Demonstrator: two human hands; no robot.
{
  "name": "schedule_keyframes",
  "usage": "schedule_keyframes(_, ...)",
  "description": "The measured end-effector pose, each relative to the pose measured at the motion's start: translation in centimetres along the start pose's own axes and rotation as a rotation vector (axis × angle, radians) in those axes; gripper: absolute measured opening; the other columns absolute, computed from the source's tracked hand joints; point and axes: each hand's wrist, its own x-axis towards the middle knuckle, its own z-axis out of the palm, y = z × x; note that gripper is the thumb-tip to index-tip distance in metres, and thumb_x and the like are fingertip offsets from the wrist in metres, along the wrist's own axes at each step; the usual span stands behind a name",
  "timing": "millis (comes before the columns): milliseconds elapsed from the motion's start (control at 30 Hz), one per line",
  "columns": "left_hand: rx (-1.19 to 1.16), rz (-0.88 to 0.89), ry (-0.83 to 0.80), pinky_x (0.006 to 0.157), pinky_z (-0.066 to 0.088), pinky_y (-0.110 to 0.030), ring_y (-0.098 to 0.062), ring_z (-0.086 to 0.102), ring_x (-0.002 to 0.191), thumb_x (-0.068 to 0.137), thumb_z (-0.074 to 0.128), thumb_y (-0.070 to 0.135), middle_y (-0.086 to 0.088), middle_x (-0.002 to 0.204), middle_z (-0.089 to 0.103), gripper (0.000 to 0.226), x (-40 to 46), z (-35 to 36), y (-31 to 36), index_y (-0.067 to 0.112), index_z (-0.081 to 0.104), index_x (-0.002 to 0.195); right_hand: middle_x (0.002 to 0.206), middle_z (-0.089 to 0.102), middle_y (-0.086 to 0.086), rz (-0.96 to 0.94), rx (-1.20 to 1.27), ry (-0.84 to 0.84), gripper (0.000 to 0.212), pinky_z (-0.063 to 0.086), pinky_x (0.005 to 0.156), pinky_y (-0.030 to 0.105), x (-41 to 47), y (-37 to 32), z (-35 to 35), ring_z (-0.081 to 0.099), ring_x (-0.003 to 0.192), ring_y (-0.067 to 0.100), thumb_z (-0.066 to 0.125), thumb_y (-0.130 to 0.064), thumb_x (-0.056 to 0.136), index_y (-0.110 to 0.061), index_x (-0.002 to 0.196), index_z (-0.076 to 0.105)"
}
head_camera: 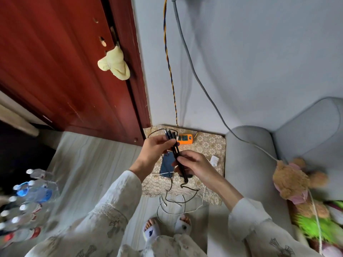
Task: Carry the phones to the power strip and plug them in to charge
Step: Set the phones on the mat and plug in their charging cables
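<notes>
A bundle of black cables (176,154) is being held between both hands above a small table (207,145) covered with a patterned cloth. The left hand (157,147) is curled round the upper end of the bundle, just below the plug ends (169,133), which are sticking out above the fingers. The right hand (194,164) is pinching the bundle lower down, thumb on top; the rest of the black cord (185,193) is hanging below that hand and looping over the table's front edge.

A dark blue phone (168,166) is lying flat on the table, directly under the hands, touched by neither. A white cable (163,173) is lying across its near end; whether it is plugged in cannot be told. More white cable (172,206) is trailing on the floor in front of the table.

The orange power strip (184,139) is lying at the back of the table near the wall, just beyond the left hand's fingertips, partly hidden by the plug ends. A twisted blue-and-yellow wire (169,67) is running down the wall toward it. A small white charger block (214,160) is lying on the table to the right of the right hand.

A grey sofa (250,164) is standing just beside the table, with a plush bear (293,179) on it.
</notes>
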Motion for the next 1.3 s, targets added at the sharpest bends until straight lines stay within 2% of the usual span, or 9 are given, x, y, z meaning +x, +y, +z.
schedule_keyframes(133,0.013,-0.026,0.015,0.052,0.038,-0.011,0.001,0.05,0.05,0.078,0.068,0.009,0.006,0.056,0.062,0.015,0.1,1.2,-1.9,0.008,0.061,0.065,0.082,0.07,0.006,-0.006,0.007,0.115,0.008,0.057,0.067,0.025,0.5,1.1,0.1,0.068,0.07,0.017,0.058,-0.014,0.087,-0.019,0.087,0.065)
schedule_keyframes(267,0.015,-0.094,0.054,0.064,0.046,-0.011,-0.008,0.059,0.067,0.078,0.067,0.009,-0.001,0.072,0.067,0.004,1.3,2.3,-4.6,0.005,0.07,0.08,0.071,0.067,0.01,0.045,0.131,0.255,0.008,0.055,0.059,0.027,1.3,3.6,-0.4,0.065,0.057,0.019,0.056,-0.006,0.088,-0.004,0.086,0.063)
schedule_keyframes(433,-0.028,-0.23,0.019,0.051,0.039,-0.004,0.007,0.055,0.055,0.082,0.063,0.01,0.014,0.068,0.072,0.011,2.8,2.9,-9.6,0.002,0.07,0.085,0.068,0.071,0.002,0.159,0.224,0.297,0.005,0.056,0.062,0.028,3.0,8.4,-1.5,0.067,0.06,0.016,0.06,-0.008,0.085,-0.006,0.085,0.065)
schedule_keyframes(500,-0.043,-0.299,-0.018,0.053,0.035,-0.011,-0.003,0.046,0.06,0.085,0.06,0.013,0.012,0.077,0.071,0.016,3.6,2.7,-11.8,-0.001,0.067,0.085,0.073,0.068,0.005,0.181,0.202,0.313,0.005,0.057,0.065,0.028,3.9,10.3,-1.9,0.064,0.065,0.014,0.063,-0.009,0.083,-0.005,0.085,0.065)
schedule_keyframes(600,-0.057,-0.347,-0.055,0.06,0.025,-0.023,-0.012,0.032,0.068,0.087,0.056,0.014,-0.003,0.085,0.059,0.014,4.8,2.5,-14.4,0.016,0.069,0.084,0.068,0.06,0.003,0.188,0.06,0.361,0.008,0.046,0.063,0.019,5.1,12.5,-2.4,0.056,0.063,0.009,0.067,-0.013,0.08,-0.01,0.074,0.063)
schedule_keyframes(867,-0.175,-0.438,0.061,0.059,0.03,-0.023,-0.005,0.044,0.062,0.084,0.06,0.017,0.008,0.071,0.063,0.012,6.7,2.1,-18.4,0.014,0.066,0.074,0.057,0.051,-0.005,0.211,-0.091,0.335,0.017,0.034,0.049,0.007,8.0,16.1,-3.0,0.043,0.047,-0.003,0.069,-0.014,0.079,-0.008,0.07,0.055)
schedule_keyframes(1067,0.02,-0.479,0.059,0.045,0.035,-0.002,0.011,0.049,0.046,0.08,0.066,0.021,0.019,0.05,0.061,0.008,8.4,1.8,-22.0,0.014,0.07,0.081,0.045,0.054,-0.013,0.288,0.083,0.362,0.009,0.034,0.045,0.007,9.8,19.5,-2.5,0.043,0.045,-0.002,0.063,-0.008,0.082,-0.01,0.074,0.066)
schedule_keyframes(1167,0.075,-0.521,0.153,0.046,0.038,-0.006,0.003,0.051,0.054,0.081,0.064,0.033,0.009,0.068,0.064,0.016,9.4,1.6,-24.6,0.017,0.068,0.082,0.055,0.054,-0.002,0.374,0.111,0.389,0.007,0.034,0.05,0.016,11.4,21.7,-3.1,0.043,0.052,0.009,0.064,-0.008,0.082,-0.007,0.076,0.067)
schedule_keyframes(1300,0.334,-0.455,0.416,0.075,0.046,-0.026,-0.019,0.06,0.086,0.089,0.054,0.025,-0.005,0.096,0.065,0.018,12.5,-0.4,-28.2,0.013,0.062,0.099,0.052,0.042,0.002,0.466,0.106,0.45,0.014,0.031,0.042,0.017,13.5,25.2,-4.2,0.035,0.043,0.01,0.063,-0.011,0.082,-0.009,0.069,0.062)
